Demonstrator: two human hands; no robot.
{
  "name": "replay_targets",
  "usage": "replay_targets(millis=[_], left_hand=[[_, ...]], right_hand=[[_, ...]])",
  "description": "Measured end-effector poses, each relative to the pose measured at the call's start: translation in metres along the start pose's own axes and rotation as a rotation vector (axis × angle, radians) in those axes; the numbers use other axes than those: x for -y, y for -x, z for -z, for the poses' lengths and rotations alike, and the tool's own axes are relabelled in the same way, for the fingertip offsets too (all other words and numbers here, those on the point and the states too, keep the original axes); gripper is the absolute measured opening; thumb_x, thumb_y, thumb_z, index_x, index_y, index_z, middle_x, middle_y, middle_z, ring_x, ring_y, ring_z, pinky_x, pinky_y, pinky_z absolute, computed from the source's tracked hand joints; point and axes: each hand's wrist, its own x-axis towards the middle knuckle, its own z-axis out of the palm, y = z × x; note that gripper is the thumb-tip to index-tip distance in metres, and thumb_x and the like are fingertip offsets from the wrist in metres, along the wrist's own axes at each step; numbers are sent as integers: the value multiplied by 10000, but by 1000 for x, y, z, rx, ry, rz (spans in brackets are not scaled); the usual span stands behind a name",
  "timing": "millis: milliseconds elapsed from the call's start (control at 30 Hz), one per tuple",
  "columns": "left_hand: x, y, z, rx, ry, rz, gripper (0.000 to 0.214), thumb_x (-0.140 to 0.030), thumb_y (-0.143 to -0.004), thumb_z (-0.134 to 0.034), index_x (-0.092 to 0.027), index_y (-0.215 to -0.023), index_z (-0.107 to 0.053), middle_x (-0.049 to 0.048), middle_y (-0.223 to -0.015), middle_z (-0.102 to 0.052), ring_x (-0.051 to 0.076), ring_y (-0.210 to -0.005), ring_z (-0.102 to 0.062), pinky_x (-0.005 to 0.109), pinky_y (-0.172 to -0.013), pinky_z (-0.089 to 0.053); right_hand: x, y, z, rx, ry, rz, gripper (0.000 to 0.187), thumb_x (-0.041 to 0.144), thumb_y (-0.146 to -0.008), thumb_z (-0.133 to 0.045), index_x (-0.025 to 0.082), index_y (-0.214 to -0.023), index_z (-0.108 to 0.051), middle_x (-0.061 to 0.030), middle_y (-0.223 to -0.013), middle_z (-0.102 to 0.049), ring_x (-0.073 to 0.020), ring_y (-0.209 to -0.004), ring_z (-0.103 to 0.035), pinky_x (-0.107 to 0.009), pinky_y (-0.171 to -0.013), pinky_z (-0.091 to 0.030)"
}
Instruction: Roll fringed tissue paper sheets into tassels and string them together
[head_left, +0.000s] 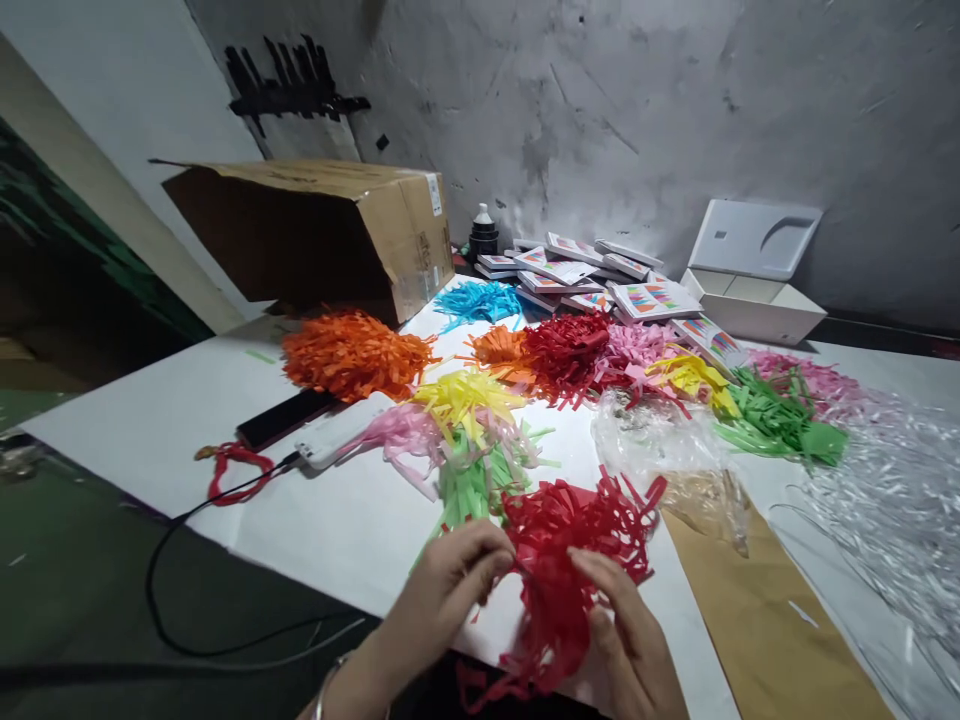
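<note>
1. a scuffed grey wall (637,120) rises behind everything i see.
2. below it spreads a white-topped table (300,530).
3. a cardboard box (416,240) lies at the back left, its open side facing the room.
4. shiny silver strands (892,500) heap at the right.
5. a red fringe bundle (585,520) sits at the near edge, between the person's hands, some strips hanging past the edge.
6. the left hand (454,580) is at the bundle's left side, thumb and forefinger tips close together; whether they pinch a strip, i cannot tell.
7. the right hand (626,625) touches the bundle's right side, fingers bent, thumb apart from forefinger; i cannot tell whether it grips.
8. an orange fringe bundle (352,355) rests before the box.
9. beside it lies a dark phone (285,418).
</note>
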Motion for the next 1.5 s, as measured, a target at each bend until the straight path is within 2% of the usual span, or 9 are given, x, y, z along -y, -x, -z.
replay_targets(millis=[267,400,500,600,867,1000,1133,1367,1500], left_hand=[[12,-56,70,-892,-303,-38,359,-397,-939,-597,-181,-1224,-630,99,-1068,-688,222,-894,-682,374,-844,-567],[24,-52,23,-616,-608,-299,421,-295,-962,-579,-223,-1374,-529,156,-1403,-523,302,-1305,-510,491,-1086,-443],[34,-35,-33,17,-634,-522,171,-253,-970,-560,-235,-1102,-668,82,-1108,-677,258,-1068,-625,456,-974,-514],[48,-24,-66,229,-716,-473,82,-234,-916,-663,-201,-990,-674,64,-996,-701,257,-943,-630,448,-871,-534],[59,-21,-66,199,-681,-443,147,-127,-950,-566,-212,-986,-680,66,-1051,-687,238,-967,-595,412,-848,-484],[50,-18,-69,244,-655,-434,117,-151,-925,-589,-212,-961,-681,70,-1038,-689,247,-965,-589,421,-854,-471],[44,-24,-60,317,-709,-408,91,-195,-939,-587,-219,-936,-674,51,-1045,-705,253,-967,-605,428,-862,-473],[36,-33,-47,-234,-966,-244,246,-159,-956,-498,-184,-1154,-640,155,-1270,-639,348,-1174,-570,571,-967,-443],[23,-22,-77,116,-690,-519,267,-149,-962,-494,-191,-1195,-618,127,-1253,-671,255,-1162,-607,435,-1015,-498]], right_hand=[[-42,-20,-20,202,518,-1,545,135,-905,-557,206,-1443,-504,-125,-1256,-675,-310,-1094,-648,-532,-939,-518],[-51,-1,-13,120,494,-16,440,210,-928,-608,224,-1366,-565,-106,-1192,-678,-271,-1053,-651,-447,-917,-535],[-50,6,-9,69,387,-51,358,227,-946,-591,255,-1303,-604,-76,-1157,-688,-247,-1048,-658,-395,-899,-549],[-50,10,-3,-8,275,-167,296,240,-976,-535,264,-1258,-620,-55,-1133,-701,-220,-1024,-673,-357,-878,-561],[-53,37,47,-527,852,-227,286,295,-979,-496,146,-1150,-670,-197,-1089,-669,-384,-990,-636,-616,-860,-483],[-31,33,33,-206,678,213,364,87,-933,-510,145,-1280,-605,-150,-1193,-674,-283,-1146,-621,-453,-994,-505],[-28,22,5,-5,618,204,327,50,-925,-451,140,-1158,-663,-127,-1131,-720,-245,-1039,-674,-390,-896,-580],[-45,36,-6,-53,685,161,421,-25,-880,-453,109,-1229,-646,-148,-1251,-690,-286,-1168,-632,-456,-958,-566],[-47,43,-11,-83,610,119,391,24,-919,-477,119,-1270,-621,-147,-1248,-690,-271,-1186,-628,-460,-988,-560]])
